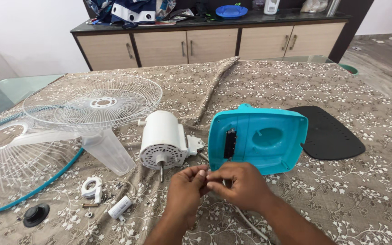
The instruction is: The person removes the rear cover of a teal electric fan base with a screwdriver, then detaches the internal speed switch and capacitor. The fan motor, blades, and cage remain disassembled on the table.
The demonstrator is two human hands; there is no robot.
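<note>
A thin white wire (pixel 250 224) is pinched between both hands, left hand (pixel 184 188) and right hand (pixel 241 183), fingertips closed. At twelve o'clock stands the teal fan base housing (pixel 259 136); at ten, the white fan motor (pixel 162 140). A hard tug could snap the wire.

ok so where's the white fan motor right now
In the head view the white fan motor lies on the patterned tablecloth, left of centre, between the clear fan blade and the turquoise base housing, just beyond the left hand.

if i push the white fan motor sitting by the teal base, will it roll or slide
The white fan motor looks rounded and drum-like, so a sideways push may rock or roll it. Its shaft and side bracket would probably stop a full roll. It likely feels heavy for its size, and the patterned tablecloth should resist sliding.
</note>
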